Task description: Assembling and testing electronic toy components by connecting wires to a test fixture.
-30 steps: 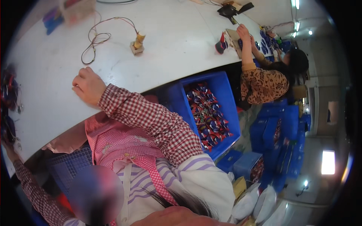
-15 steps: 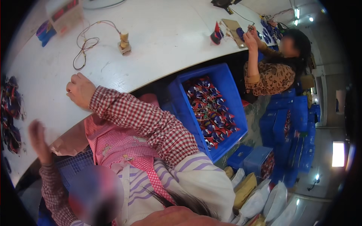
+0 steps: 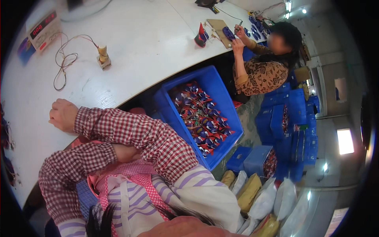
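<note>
My right hand rests on the white table near its front edge, its fingers curled in with nothing showing in them. My left hand is tucked beneath my right forearm, against the pink apron; its fingers are hidden. Both arms wear red-and-white checked sleeves and cross in front of me. Beyond the right hand lies a thin looped cable, joined to a small yellowish fixture. At the far left stands a box-shaped meter with a red lit display.
A blue crate full of red, blue and white pieces stands beside the table. Across it, a co-worker handles a small part. Blue crates are stacked at right, with several sacks nearer. Dark pieces lie at the left rim.
My left hand has come in from the left and gone under my right forearm. The right hand keeps its place on the table. The whole view has shifted, moving the scene leftward.
</note>
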Demonstrator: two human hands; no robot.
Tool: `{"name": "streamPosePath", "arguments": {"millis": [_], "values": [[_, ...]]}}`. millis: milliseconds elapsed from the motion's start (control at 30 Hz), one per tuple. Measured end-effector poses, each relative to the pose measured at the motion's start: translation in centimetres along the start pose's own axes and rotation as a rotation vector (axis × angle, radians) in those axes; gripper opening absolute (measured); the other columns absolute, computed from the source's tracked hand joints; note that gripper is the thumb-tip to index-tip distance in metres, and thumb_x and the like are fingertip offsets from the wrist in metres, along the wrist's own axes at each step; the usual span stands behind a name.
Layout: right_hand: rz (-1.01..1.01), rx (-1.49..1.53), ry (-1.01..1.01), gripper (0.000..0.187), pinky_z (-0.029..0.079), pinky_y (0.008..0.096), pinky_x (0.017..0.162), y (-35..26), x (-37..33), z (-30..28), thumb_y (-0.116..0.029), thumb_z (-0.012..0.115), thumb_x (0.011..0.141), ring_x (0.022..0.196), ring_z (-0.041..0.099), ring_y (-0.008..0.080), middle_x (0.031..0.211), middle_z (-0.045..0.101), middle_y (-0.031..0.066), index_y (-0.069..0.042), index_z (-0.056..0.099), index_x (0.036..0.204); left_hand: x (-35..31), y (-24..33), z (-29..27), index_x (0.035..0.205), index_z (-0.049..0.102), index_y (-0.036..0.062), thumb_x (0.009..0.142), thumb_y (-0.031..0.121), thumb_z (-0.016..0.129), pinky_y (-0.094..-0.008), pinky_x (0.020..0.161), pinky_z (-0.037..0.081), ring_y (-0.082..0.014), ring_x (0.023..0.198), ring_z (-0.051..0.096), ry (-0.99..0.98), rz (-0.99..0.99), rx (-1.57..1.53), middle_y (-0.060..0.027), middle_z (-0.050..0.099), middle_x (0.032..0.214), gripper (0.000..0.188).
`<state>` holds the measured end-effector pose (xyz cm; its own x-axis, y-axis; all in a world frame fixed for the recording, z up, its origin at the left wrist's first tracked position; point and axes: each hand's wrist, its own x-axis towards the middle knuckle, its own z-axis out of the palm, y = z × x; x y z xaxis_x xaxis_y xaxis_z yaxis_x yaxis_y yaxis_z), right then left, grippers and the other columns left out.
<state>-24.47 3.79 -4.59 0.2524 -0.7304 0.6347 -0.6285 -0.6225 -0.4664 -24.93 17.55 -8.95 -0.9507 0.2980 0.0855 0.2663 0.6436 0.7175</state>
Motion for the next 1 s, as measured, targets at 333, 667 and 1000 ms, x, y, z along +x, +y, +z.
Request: {"name": "streamPosePath", "arguments": {"millis": [333, 667, 1000], "values": [[-0.029, -0.203, -0.207, 0.015, 0.044, 0.0389, 0.067, -1.4, 0.8, -0.8, -0.015, 0.061, 0.074, 0.080, 0.057, 0.0262, 0.075, 0.063, 0.0110, -0.002, 0.062, 0.082, 1.9, 0.2, -0.2, 0.110, 0.061, -0.0005, 0.084, 0.024, 0.058, -0.0476, 0.087, 0.049, -0.0348, 0.093, 0.064, -0.449, -0.006, 0.014, -0.0239, 0.065, 0.099, 0.036], [-0.179, -0.105, -0.255, 0.012, 0.043, 0.0401, 0.047, -0.4, 2.4, -0.2, -0.014, 0.059, 0.071, 0.059, 0.058, 0.0262, 0.060, 0.059, 0.0103, -0.002, 0.056, 0.073, 2.7, 0.5, -0.1, 0.135, 0.041, -0.0002, 0.079, 0.019, 0.059, -0.0441, 0.073, 0.054, -0.0328, 0.081, 0.068, -0.334, -0.174, 0.082, -0.0177, 0.068, 0.089, 0.061], [0.110, 0.316, -0.381, 0.027, 0.049, 0.0432, 0.060, 0.3, 2.9, -0.6, -0.032, 0.060, 0.084, 0.065, 0.064, 0.0293, 0.068, 0.065, 0.0103, -0.005, 0.062, 0.084, 2.3, 1.0, -3.0, 0.126, 0.045, -0.0099, 0.081, 0.007, 0.050, -0.0420, 0.072, 0.054, -0.0325, 0.081, 0.067, -0.204, -0.052, -0.019, -0.0175, 0.067, 0.088, 0.048]]}}
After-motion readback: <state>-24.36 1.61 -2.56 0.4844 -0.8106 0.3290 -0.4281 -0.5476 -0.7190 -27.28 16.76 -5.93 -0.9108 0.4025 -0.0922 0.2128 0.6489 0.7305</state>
